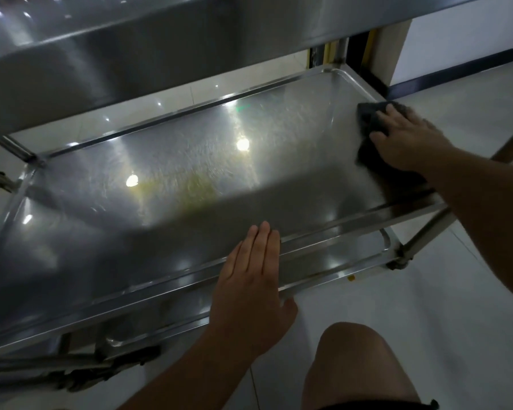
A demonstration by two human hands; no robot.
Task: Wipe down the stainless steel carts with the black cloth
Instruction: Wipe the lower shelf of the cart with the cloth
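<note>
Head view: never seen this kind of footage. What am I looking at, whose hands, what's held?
There is no robot here. One wide-angle camera worn on a person's head looks down at their two bare hands. They crouch at a shiny stainless steel cart with stacked tray shelves. The right hand presses a crumpled black cloth flat against the right end of the middle shelf, fingers straight. The left hand rests flat on that shelf's front rim, steadying it and holding nothing. Only the cloth lies on that shelf. The bright spots are reflected lights. A bare knee shows at the bottom.

One head-worn wide-angle camera is looking forward and steeply down, sitting close above the cart's middle shelf, beneath the upper shelf.
</note>
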